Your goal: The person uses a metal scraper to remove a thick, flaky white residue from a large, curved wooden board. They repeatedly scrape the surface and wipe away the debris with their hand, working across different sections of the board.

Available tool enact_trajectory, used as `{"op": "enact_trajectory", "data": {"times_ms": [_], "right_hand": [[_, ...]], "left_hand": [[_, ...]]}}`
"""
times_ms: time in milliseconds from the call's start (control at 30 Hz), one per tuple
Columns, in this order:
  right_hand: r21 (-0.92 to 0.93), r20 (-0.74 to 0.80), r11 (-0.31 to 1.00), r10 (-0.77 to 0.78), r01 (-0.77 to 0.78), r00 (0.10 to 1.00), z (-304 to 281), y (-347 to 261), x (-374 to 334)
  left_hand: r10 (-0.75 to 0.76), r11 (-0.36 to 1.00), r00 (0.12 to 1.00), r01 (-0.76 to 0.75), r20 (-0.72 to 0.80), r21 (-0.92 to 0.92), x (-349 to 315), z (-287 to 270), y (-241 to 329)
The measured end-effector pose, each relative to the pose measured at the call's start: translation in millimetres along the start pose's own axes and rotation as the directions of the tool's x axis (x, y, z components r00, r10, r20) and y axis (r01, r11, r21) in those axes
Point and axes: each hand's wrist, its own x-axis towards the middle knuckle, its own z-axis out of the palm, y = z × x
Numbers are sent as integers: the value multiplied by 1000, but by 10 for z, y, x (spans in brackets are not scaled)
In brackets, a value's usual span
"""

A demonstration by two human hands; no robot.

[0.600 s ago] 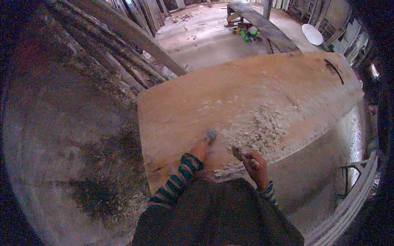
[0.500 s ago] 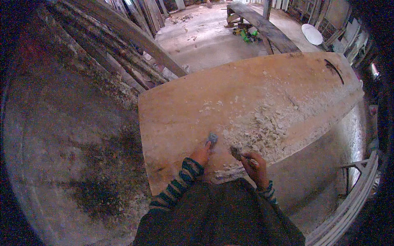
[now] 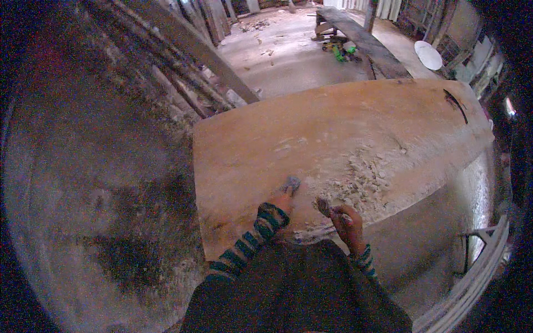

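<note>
A large wooden slab (image 3: pixel 277 139) lies in front of me, with pale shavings and dust (image 3: pixel 363 177) spread over its near right part. My left hand (image 3: pixel 282 198), in a striped sleeve, presses a small grey pad (image 3: pixel 291 183) onto the slab beside the pale patch. My right hand (image 3: pixel 347 222) is closed on a small flat-bladed tool (image 3: pixel 323 206). The blade points toward the left hand, just above the slab's near edge. The two hands are about a hand's width apart.
Long planks and beams (image 3: pixel 183 61) lean at the left behind the slab. A dusty concrete floor (image 3: pixel 83 183) spreads to the left. A dark bench (image 3: pixel 366 41) with green objects (image 3: pixel 338 53) stands at the back. A white round disc (image 3: pixel 428 54) and a metal frame (image 3: pixel 477 261) are at the right.
The left hand has shifted the grey pad slightly on the slab. The right hand has stayed nearly still with its tool.
</note>
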Motion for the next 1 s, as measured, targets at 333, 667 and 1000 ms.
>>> {"op": "enact_trajectory", "data": {"times_ms": [333,667,1000], "right_hand": [[472,354,823,152,-316,923,1323,-11,438],[614,401,763,-79,-204,913,1243,1055,1618],[374,59,921,-140,108,988,1020,1031,1767]], "left_hand": [[-95,823,787,-282,-610,-493,-920,98,-1905],[-351,813,661,-136,-663,-566,-1914,498,-2244],[-357,803,884,125,-302,-582,-1800,551,-2056]]}}
